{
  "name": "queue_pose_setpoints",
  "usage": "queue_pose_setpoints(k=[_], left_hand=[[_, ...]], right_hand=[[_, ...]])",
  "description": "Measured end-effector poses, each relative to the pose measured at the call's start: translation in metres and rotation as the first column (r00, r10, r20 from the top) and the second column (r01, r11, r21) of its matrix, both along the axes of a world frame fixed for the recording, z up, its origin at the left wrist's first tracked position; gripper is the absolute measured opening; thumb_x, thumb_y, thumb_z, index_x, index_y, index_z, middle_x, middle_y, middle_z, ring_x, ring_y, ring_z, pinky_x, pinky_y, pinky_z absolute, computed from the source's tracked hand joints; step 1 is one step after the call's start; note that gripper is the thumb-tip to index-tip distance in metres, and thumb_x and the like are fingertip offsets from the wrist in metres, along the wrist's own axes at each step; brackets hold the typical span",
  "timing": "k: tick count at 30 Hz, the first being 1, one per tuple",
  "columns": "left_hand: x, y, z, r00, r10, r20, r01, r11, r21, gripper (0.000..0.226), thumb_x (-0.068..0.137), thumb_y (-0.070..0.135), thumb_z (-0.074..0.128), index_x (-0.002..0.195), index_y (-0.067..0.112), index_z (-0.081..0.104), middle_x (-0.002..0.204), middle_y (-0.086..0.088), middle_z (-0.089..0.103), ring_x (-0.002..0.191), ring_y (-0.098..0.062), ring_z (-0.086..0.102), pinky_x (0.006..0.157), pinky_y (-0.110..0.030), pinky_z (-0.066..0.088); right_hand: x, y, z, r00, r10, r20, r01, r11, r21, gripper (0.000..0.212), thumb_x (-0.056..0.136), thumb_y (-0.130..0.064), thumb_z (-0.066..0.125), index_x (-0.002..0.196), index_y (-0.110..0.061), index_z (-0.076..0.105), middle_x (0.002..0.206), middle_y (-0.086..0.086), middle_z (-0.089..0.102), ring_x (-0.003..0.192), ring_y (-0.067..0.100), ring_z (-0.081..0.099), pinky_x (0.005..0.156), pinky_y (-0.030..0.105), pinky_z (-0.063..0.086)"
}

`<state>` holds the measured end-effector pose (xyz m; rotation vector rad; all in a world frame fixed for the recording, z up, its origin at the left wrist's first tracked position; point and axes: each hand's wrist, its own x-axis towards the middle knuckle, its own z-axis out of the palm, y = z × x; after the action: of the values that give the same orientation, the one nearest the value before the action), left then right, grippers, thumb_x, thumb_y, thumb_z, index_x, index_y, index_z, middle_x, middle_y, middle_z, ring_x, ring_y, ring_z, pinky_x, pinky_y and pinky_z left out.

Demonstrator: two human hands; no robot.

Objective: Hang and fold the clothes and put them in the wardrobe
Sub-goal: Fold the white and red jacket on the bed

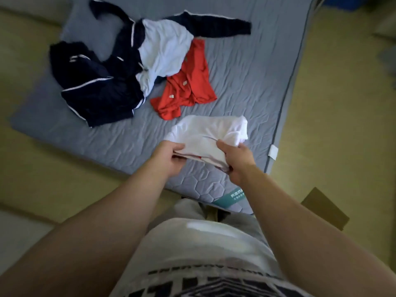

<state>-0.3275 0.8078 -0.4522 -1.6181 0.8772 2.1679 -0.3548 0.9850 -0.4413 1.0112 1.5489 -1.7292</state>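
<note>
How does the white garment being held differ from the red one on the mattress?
The white garment is a folded bundle; the red garment lies crumpled and loose. The left hand and right hand grip the white garment; no hand touches the red garment. Both are above the grey mattress.

The mattress (246,82) runs off the top edge. Print on the teal label (233,197) at its near edge is too blurred to read. Above that edge, the white garment (205,133) hides fingers of left grip (169,159) and right grip (237,162).
</note>
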Motion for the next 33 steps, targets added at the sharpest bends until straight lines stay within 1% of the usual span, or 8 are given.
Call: queue_pose_setpoints(k=[5,9,14,18,21,25,29,33], left_hand=[[0.039,-0.048,0.102,0.964,0.168,-0.207,-0.162,0.986,0.047,0.019,0.08,0.0,0.05,0.091,0.005,0.065,0.078,-0.01,0.073,0.071,-0.026,0.072,0.06,-0.034,0.061],[0.091,-0.086,0.163,0.913,0.191,-0.361,-0.185,0.981,0.052,0.04,0.077,0.04,0.073,0.1,0.008,0.077,0.091,-0.008,0.07,0.084,-0.022,0.069,0.074,-0.037,0.061],[0.145,-0.111,0.219,0.839,0.173,-0.516,-0.169,0.984,0.055,0.08,0.074,0.084,0.06,0.113,0.017,0.077,0.113,-0.008,0.073,0.107,-0.027,0.069,0.096,-0.04,0.055],[0.193,-0.132,0.259,0.768,0.221,-0.601,-0.255,0.967,0.031,0.084,0.07,0.079,0.071,0.133,0.024,0.066,0.136,-0.007,0.064,0.129,-0.031,0.058,0.112,-0.052,0.042],[0.231,-0.157,0.288,0.715,0.253,-0.652,-0.339,0.941,-0.008,0.079,0.07,0.079,0.07,0.123,0.021,0.073,0.126,-0.008,0.07,0.116,-0.03,0.067,0.092,-0.045,0.056],[0.273,-0.197,0.312,0.688,0.241,-0.685,-0.44,0.889,-0.13,0.076,0.071,0.07,0.078,0.128,0.02,0.07,0.134,-0.01,0.065,0.123,-0.032,0.062,0.096,-0.047,0.053],[0.305,-0.246,0.322,0.718,0.284,-0.635,-0.522,0.823,-0.223,0.069,0.061,0.045,0.093,0.117,0.01,0.074,0.119,-0.016,0.071,0.104,-0.034,0.071,0.083,-0.047,0.059],[0.33,-0.314,0.334,0.711,0.318,-0.627,-0.571,0.782,-0.251,0.038,0.071,0.034,0.083,0.093,0.003,0.081,0.104,-0.017,0.075,0.088,-0.033,0.075,0.067,-0.042,0.061]], right_hand=[[-0.003,-0.032,0.089,0.946,0.222,-0.235,-0.247,0.965,-0.083,0.026,0.084,-0.013,0.079,0.106,-0.017,0.067,0.102,0.008,0.076,0.091,0.028,0.075,0.076,0.051,0.062],[-0.002,-0.048,0.155,0.846,0.37,-0.384,-0.459,0.872,-0.171,0.025,0.084,-0.015,0.079,0.107,-0.019,0.068,0.096,0.001,0.078,0.089,0.024,0.076,0.068,0.04,0.063],[0.012,-0.088,0.226,0.636,0.562,-0.529,-0.735,0.651,-0.191,0.039,0.081,-0.021,0.081,0.116,-0.013,0.069,0.107,0.011,0.076,0.096,0.033,0.073,0.058,0.033,0.054],[0.034,-0.136,0.28,0.453,0.61,-0.65,-0.869,0.467,-0.167,0.046,0.07,-0.024,0.087,0.111,-0.012,0.072,0.108,0.014,0.075,0.097,0.035,0.074,0.077,0.052,0.061],[0.052,-0.174,0.314,0.345,0.604,-0.718,-0.927,0.341,-0.158,0.047,0.071,-0.021,0.088,0.113,-0.006,0.07,0.108,0.018,0.074,0.096,0.037,0.074,0.073,0.048,0.061],[0.082,-0.226,0.343,0.224,0.605,-0.764,-0.97,0.211,-0.117,0.051,0.071,-0.021,0.089,0.115,-0.006,0.069,0.11,0.015,0.075,0.1,0.035,0.073,0.083,0.048,0.06],[0.11,-0.291,0.356,0.161,0.614,-0.772,-0.986,0.131,-0.102,0.052,0.072,-0.019,0.088,0.119,-0.005,0.067,0.113,0.014,0.074,0.104,0.034,0.072,0.092,0.05,0.057],[0.131,-0.368,0.359,0.175,0.619,-0.766,-0.984,0.129,-0.121,0.048,0.078,-0.015,0.085,0.121,-0.005,0.066,0.113,0.012,0.075,0.104,0.032,0.072,0.092,0.049,0.058]])
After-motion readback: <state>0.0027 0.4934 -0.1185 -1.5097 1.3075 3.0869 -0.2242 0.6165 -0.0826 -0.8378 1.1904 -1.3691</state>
